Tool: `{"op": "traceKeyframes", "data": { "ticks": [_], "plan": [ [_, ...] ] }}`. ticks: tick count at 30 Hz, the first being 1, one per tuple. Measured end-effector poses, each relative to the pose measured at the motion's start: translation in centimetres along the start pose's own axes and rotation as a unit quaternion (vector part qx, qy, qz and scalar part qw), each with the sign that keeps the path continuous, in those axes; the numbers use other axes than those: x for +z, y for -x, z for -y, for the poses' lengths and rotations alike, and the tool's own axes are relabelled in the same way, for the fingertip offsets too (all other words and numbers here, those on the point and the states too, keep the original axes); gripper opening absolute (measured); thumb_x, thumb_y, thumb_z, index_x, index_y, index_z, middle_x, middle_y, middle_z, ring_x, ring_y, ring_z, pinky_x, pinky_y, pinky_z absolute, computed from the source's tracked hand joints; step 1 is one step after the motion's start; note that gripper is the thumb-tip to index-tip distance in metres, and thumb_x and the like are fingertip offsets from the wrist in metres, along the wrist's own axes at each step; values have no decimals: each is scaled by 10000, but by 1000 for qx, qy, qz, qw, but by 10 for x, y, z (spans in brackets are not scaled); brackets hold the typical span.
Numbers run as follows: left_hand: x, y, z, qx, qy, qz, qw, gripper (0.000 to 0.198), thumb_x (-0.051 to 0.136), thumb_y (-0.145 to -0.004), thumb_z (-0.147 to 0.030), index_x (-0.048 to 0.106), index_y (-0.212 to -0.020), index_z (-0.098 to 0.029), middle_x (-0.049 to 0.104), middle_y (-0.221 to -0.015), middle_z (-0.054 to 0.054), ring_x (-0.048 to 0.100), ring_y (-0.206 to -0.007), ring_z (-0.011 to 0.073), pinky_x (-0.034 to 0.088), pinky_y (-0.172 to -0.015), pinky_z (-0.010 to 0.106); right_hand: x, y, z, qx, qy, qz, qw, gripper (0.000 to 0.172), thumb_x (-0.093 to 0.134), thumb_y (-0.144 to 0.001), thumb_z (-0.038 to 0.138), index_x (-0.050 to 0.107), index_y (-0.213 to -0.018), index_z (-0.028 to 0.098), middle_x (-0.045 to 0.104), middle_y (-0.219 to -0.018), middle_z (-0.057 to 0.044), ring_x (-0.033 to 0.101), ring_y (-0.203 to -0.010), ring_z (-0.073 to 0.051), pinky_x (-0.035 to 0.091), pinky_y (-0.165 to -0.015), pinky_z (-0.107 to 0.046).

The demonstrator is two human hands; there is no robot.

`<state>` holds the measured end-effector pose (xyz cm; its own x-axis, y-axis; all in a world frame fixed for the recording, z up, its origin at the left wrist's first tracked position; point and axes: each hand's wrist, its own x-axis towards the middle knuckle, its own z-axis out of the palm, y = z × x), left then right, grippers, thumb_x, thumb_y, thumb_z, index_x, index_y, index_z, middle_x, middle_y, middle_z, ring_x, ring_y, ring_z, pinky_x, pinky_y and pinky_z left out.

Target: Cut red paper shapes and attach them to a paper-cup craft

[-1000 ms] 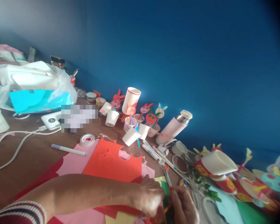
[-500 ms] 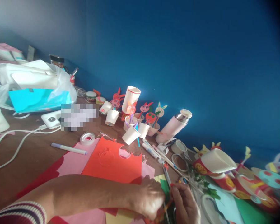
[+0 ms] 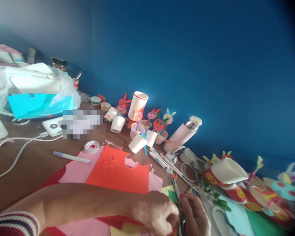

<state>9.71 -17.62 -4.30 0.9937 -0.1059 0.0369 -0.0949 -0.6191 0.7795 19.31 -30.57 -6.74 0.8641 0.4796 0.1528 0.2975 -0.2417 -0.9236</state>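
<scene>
My left hand [image 3: 159, 211] reaches in from the left across the coloured paper, its fingers curled and closed; what they hold, if anything, is hidden. Close beside it, my right hand [image 3: 196, 214] is pinched, with a small red bit [image 3: 181, 195] at its fingertips, too small to name. A dark, shiny object [image 3: 183, 225] shows partly between the hands; I cannot tell its kind. Beyond them lies a narrow metal blade [image 3: 175, 186]. Under and behind my left forearm, an orange-red sheet [image 3: 127, 178] with a round cut-out and a circle outline rests on pink sheets [image 3: 76, 172].
A tape roll [image 3: 91, 147] and a marker [image 3: 72, 157] lie left of the sheets. Paper cups [image 3: 137, 143] with rabbit faces on sticks stand behind, near a pink thermos [image 3: 180, 134]. More decorated cups [image 3: 229, 170] are at right. A plastic bag [image 3: 68, 88] sits far left.
My left hand has moved right and slightly down, closer to my right hand, and its fingers have turned. My right hand has hardly moved.
</scene>
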Motion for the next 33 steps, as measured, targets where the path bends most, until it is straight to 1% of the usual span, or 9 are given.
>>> {"op": "traceKeyframes", "data": {
  "ticks": [3, 5, 7, 13, 16, 19, 25, 29, 33],
  "plan": [
    [-32, 22, 0, -74, 146, -55, 985, 80, 523, -563, -148, 537, -609, -213, 585, -596, -34, 518, -531, 111, 368, -451, 206, -2, -5, 10, -2, -36, 3, 999, 258, 613, -711, 448, 563, -711, 195, 521, -530, 40, 461, -500, -124, 384, -491, -211],
    [-52, 39, 5, -125, 268, -141, 945, 59, 526, -587, -145, 523, -630, -186, 542, -569, -41, 495, -534, 96, 360, -481, 208, -3, -10, 18, -2, -45, 26, 999, 236, 612, -730, 418, 555, -682, 193, 528, -550, 33, 471, -531, -127, 393, -527, -212],
    [-67, 56, 15, -162, 306, -164, 924, 35, 484, -672, -202, 464, -693, -182, 530, -534, -43, 516, -506, 101, 369, -478, 215, 0, -16, 27, 8, -46, 68, 997, 231, 598, -758, 391, 542, -656, 191, 517, -557, 32, 462, -547, -125, 387, -543, -211],
    [-77, 94, 37, -252, 444, -281, 813, 251, 536, -658, -214, 440, -885, -168, 559, -572, -48, 584, -542, 136, 445, -530, 263, 48, -25, 54, 11, -116, 215, 970, 218, 547, -809, 370, 546, -713, 175, 557, -612, 17, 492, -588, -123, 395, -591, -223],
    [-76, 104, 39, -279, 420, -289, 814, 281, 519, -673, -205, 469, -945, -161, 577, -544, -40, 579, -516, 132, 397, -492, 237, 79, -22, 69, -15, -132, 268, 954, 211, 523, -821, 353, 525, -708, 176, 557, -595, 19, 497, -580, -123, 399, -595, -230],
    [-73, 109, 44, -282, 407, -284, 821, 204, 517, -699, -212, 490, -891, -151, 602, -520, -16, 586, -516, 136, 397, -504, 241, 98, -19, 80, -41, -104, 268, 957, 202, 508, -817, 334, 525, -692, 177, 539, -605, 21, 495, -591, -126, 399, -598, -236],
    [-68, 110, 55, -251, 472, -330, 778, 156, 548, -704, -242, 421, -762, -174, 634, -555, -8, 622, -529, 150, 403, -505, 234, 106, -17, 79, -29, -72, 224, 971, 184, 534, -780, 343, 538, -685, 186, 569, -650, 16, 506, -616, -133, 399, -591, -222],
    [-67, 109, 55, -265, 484, -314, 773, 185, 555, -689, -261, 404, -762, -182, 645, -564, -3, 636, -560, 162, 371, -484, 218, 111, -11, 69, -52, -48, 238, 969, 142, 525, -796, 298, 559, -704, 195, 644, -827, -9, 573, -758, -154, 417, -686, -228],
    [-66, 111, 53, -272, 489, -295, 774, 196, 546, -674, -275, 395, -764, -188, 652, -586, 2, 630, -565, 159, 360, -490, 223, 115, -4, 62, -88, -14, 252, 964, 114, 518, -802, 232, 568, -704, 201, 650, -761, 11, 581, -720, -138, 419, -672, -207]
  ]
}}
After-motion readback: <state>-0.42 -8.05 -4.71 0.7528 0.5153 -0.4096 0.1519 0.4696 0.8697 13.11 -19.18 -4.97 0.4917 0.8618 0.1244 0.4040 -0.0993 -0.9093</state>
